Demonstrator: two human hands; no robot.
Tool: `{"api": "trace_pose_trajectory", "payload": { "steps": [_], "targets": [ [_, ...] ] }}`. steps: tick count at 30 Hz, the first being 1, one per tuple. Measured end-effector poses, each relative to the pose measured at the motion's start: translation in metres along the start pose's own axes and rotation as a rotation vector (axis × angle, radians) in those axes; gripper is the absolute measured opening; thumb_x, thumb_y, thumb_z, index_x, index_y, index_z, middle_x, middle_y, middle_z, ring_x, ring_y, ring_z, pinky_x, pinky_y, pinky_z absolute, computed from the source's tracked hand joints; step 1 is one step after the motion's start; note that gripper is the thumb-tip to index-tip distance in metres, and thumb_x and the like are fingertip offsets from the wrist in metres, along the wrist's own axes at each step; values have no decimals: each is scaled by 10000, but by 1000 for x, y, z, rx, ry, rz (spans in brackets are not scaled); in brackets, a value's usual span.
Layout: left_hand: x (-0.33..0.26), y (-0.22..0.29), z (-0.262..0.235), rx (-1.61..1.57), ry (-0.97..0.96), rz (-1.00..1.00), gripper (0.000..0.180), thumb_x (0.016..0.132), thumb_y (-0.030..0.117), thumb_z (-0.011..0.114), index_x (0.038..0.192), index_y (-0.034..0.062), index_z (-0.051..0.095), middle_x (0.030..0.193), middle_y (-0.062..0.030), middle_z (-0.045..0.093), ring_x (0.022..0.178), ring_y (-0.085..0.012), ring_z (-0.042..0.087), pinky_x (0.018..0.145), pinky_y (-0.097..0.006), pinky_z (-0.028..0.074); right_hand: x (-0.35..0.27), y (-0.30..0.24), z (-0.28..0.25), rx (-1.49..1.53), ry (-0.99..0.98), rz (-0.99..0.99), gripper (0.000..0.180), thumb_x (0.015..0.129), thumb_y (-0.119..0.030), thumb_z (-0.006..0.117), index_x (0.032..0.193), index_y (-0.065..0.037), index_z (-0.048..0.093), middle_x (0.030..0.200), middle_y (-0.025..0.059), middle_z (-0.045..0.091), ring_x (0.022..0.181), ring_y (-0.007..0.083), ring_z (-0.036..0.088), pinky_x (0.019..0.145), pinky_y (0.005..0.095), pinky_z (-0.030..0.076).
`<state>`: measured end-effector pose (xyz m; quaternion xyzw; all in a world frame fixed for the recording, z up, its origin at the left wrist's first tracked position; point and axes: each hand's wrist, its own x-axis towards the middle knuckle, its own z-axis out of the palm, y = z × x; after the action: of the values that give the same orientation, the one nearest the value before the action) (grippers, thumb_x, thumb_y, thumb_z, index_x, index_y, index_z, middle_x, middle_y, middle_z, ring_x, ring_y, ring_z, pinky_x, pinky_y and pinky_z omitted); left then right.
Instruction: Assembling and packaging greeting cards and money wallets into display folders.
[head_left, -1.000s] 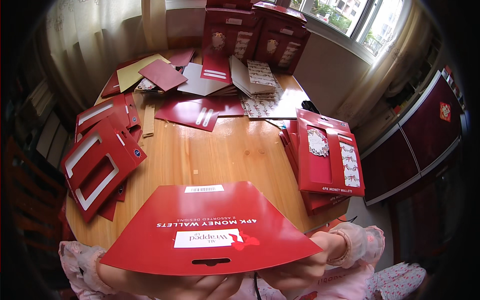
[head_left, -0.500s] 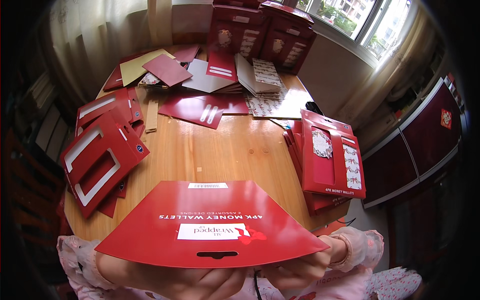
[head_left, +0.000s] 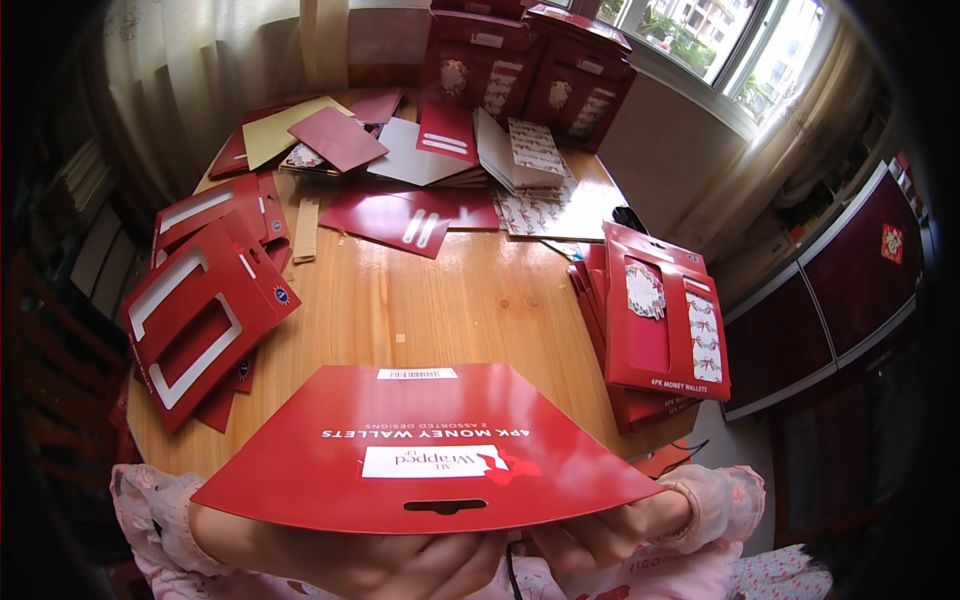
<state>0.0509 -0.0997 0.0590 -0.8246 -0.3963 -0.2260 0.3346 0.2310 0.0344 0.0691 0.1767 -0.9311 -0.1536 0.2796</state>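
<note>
A red card sleeve is held at the lower centre by the left hand and right hand, fingers closed under its near edge, above the wooden table.

I count one large red card sleeve held up, two upright red boxes, and one yellow sheet on the bench.

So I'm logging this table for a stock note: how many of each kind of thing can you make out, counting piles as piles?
Red card sleeve held in both hands: 1
Piles of flat red window sleeves, left: 1
Piles of filled packs, right: 1
Upright red display boxes, far edge: 2
Yellow sheets: 1
Total: 6
</note>
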Motion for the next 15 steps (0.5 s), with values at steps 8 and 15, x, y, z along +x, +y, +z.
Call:
{"api": "trace_pose_trajectory", "payload": {
  "steps": [8, 15],
  "targets": [
    [-4, 0, -9, -100, -5, 55, 199, 672, 133, 574, 816, 25, 659, 820, -62, 639, 833, -183, 599, 782, -312, 458, -2, -2, 0, -19, 125, -142, 180, 773, -161, 582, 854, -5, 543, 792, 155, 628, 710, 259, 634, 596, 317, 519],
    [-5, -2, -9, -121, -3, 52, 183, 673, 134, 578, 806, 39, 659, 808, -48, 635, 824, -174, 599, 780, -314, 458, 5, 4, -9, -112, 69, -266, 68, 746, -134, 569, 802, -102, 547, 808, 104, 626, 731, 209, 628, 614, 290, 508]
  ]
}}
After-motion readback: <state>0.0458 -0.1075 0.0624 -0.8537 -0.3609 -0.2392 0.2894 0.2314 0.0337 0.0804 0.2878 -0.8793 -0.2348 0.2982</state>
